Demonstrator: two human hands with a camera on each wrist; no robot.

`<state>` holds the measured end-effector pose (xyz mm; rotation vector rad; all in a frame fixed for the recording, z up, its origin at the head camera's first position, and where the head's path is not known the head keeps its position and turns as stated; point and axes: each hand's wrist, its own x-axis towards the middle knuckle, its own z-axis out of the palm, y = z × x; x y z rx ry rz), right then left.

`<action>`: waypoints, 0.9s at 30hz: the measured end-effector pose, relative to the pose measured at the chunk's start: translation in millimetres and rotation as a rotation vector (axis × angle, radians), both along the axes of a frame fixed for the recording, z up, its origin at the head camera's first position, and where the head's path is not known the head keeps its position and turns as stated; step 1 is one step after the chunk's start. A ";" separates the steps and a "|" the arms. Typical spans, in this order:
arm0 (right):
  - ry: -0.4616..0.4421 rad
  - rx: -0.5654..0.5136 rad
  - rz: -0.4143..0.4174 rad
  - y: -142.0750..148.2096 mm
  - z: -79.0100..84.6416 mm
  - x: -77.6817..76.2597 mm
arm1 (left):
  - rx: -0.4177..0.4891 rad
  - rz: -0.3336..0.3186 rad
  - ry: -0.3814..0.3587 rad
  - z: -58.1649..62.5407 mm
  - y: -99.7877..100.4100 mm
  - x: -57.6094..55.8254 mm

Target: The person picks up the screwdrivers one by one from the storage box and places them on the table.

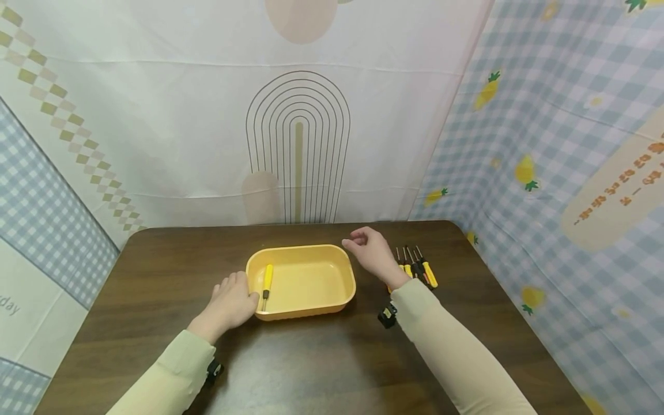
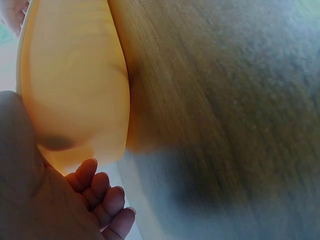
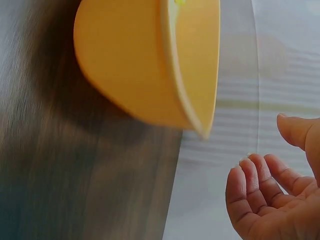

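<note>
A yellow plastic tub (image 1: 306,314) stands on the table, and a screwdriver (image 1: 267,282) with a yellow handle lies at its left end, shaft toward the near side. My left hand (image 1: 230,300) holds the tub's left end, thumb at the rim; in the left wrist view its fingers (image 2: 107,200) curl beside the outer wall. My right hand (image 1: 370,251) hovers by the tub's far right corner, holding nothing. Its thumb stands apart from loosely bent fingers (image 3: 250,185) in the right wrist view. Several screwdrivers (image 1: 427,274) lie right of that hand, partly hidden by its wrist.
The dark wooden table (image 1: 311,369) reaches back to a white patterned curtain (image 1: 197,132). A blue checked curtain (image 1: 519,190) hangs along the right side. Small black cameras (image 1: 387,315) are strapped at both wrists.
</note>
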<state>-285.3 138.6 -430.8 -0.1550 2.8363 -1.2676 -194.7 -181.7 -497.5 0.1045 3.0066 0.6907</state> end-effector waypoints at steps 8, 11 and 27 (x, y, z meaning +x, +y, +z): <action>-0.021 -0.006 0.069 -45.8 -9.9 7.5 | -0.007 0.006 0.005 0.3 -1.2 0.1; -0.051 -0.014 0.104 -60.5 -13.6 11.6 | -0.007 0.007 0.004 0.4 -1.4 0.1; -0.198 -0.071 0.148 -101.1 -46.8 18.2 | 0.004 0.000 -0.017 1.4 0.6 0.1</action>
